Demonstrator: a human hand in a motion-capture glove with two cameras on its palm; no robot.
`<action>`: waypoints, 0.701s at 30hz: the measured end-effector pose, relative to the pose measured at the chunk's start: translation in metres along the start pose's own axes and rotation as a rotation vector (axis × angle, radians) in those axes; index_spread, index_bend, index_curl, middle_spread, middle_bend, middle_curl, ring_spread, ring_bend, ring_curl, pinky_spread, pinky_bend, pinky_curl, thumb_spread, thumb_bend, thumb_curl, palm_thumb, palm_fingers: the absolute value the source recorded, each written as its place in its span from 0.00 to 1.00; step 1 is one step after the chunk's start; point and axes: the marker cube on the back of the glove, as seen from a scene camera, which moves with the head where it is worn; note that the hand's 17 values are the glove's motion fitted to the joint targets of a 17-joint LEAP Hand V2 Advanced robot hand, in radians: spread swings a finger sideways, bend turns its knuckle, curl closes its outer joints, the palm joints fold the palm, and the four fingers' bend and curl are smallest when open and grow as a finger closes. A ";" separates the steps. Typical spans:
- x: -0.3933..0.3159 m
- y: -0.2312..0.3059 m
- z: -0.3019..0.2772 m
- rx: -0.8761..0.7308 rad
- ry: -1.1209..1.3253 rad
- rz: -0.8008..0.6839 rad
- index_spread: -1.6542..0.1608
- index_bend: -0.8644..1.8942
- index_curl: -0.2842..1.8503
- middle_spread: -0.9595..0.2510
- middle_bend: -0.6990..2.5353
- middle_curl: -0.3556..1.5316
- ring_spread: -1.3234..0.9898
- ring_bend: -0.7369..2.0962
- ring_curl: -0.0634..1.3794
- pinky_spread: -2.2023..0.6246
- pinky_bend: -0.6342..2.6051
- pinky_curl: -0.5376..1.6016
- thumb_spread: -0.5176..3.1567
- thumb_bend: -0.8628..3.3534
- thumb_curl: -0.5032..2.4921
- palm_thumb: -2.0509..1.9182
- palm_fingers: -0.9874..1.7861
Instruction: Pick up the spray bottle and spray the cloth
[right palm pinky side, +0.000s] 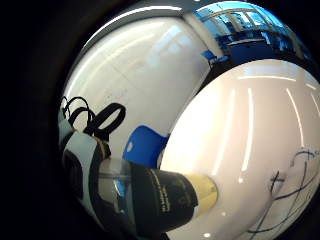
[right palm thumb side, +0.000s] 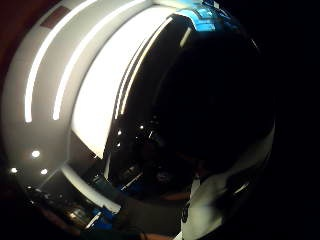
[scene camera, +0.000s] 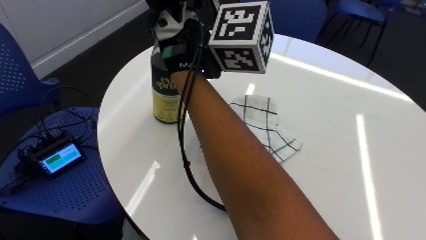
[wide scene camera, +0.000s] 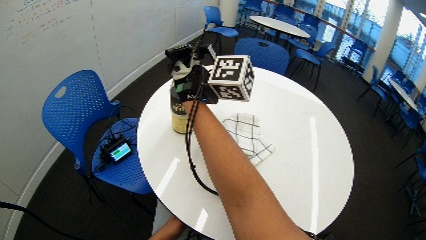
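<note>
Outside view: grip (scene camera: 178, 37) wrapped round dark, yellow-labelled spray bottle (scene camera: 164, 95) upright on table (scene camera: 333, 100); checked cloth (scene camera: 266, 127) nearby.

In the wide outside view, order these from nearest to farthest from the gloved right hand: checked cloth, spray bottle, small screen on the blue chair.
1. Spray bottle: under the right hand, at the table's edge.
2. Checked cloth: flat on the table, beside the forearm.
3. Small screen: on the blue chair's seat, off the table.

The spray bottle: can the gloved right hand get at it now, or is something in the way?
Probably yes. The right hand is already at the top of the spray bottle, which stands upright on the table. The cloth lies apart, beside it.
</note>
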 end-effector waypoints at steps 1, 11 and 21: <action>0.003 0.000 0.000 0.001 0.005 0.001 0.76 0.47 0.39 0.60 0.44 0.45 0.48 0.50 0.34 0.68 0.32 0.43 0.42 0.20 0.33 0.68 0.87; 0.058 0.021 0.006 -0.038 0.050 0.085 0.76 0.48 0.39 0.60 0.44 0.45 0.47 0.49 0.34 0.68 0.32 0.43 0.41 0.20 0.32 0.67 0.88; 0.103 0.055 0.027 -0.140 0.139 0.123 0.76 0.46 0.38 0.60 0.43 0.45 0.48 0.49 0.34 0.69 0.32 0.43 0.41 0.20 0.31 0.67 0.85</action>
